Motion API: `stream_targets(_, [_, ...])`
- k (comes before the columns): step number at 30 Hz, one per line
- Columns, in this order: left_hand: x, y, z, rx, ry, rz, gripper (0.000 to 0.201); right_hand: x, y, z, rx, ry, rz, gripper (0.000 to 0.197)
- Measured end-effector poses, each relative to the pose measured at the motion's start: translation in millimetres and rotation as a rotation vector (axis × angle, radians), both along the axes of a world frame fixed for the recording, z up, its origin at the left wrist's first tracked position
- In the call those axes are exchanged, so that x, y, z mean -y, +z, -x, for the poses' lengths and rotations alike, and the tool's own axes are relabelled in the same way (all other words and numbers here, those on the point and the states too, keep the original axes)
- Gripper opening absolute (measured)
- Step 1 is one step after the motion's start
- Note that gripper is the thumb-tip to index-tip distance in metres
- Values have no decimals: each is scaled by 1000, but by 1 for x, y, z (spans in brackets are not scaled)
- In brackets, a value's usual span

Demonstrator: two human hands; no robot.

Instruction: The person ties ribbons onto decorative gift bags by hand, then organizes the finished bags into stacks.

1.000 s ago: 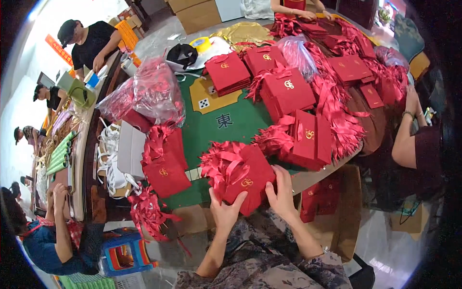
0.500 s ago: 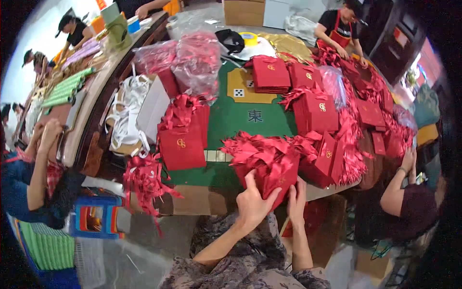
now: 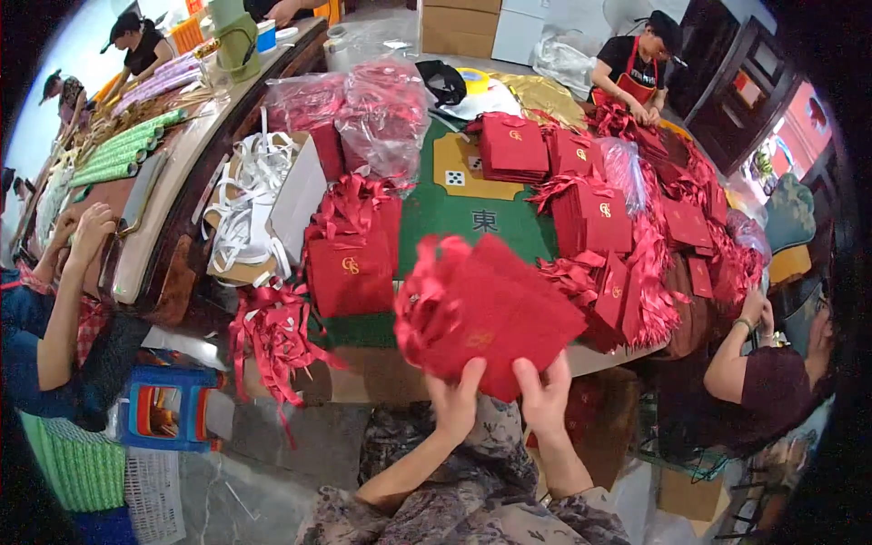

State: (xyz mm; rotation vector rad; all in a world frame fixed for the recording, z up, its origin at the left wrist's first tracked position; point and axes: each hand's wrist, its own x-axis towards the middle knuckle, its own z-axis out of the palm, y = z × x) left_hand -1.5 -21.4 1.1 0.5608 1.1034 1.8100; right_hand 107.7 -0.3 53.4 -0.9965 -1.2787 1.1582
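Observation:
Above the front edge of the green-topped table (image 3: pixel 454 213), both my hands hold a bundle of red gift bags (image 3: pixel 513 309) with red ribbon handles. The bundle is tilted, its ribbons bunched toward the left. My left hand (image 3: pixel 454 404) grips its lower left edge, thumb on the front bag. At the lower right edge my right hand (image 3: pixel 545 395) is closed around it, thumb also in front. Fingers behind the bags are hidden. More stacked red bags (image 3: pixel 350 272) stand on the left, and another stack (image 3: pixel 592 218) stands behind on the right.
A box of white ribbons (image 3: pixel 254 209) and loose red ribbons (image 3: pixel 282 336) lie left, near plastic-wrapped red bags (image 3: pixel 386 113). One person (image 3: pixel 636 68) handles red ribbons at the far right; others sit at both sides. A blue stool (image 3: pixel 173 409) is lower left.
The bundle has turned, its ribbons swinging left and its flat red faces now toward me. My left hand has moved lower; my right thumb has come round to the front.

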Motion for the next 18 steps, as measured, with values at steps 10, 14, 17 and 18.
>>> stream_targets(10, [85,-42,110,764,55,59,58,5,3,31,660,243,-706,43])
stream_targets(14, [87,-45,122,-255,548,155,64,5,-10,27,615,274,-679,51])
stream_targets(17, [71,-24,127,-760,449,-45,85,2,-35,22,491,323,-651,42])
stream_targets(18, [67,-25,132,-761,456,-44,85,1,-44,24,391,342,-611,38])
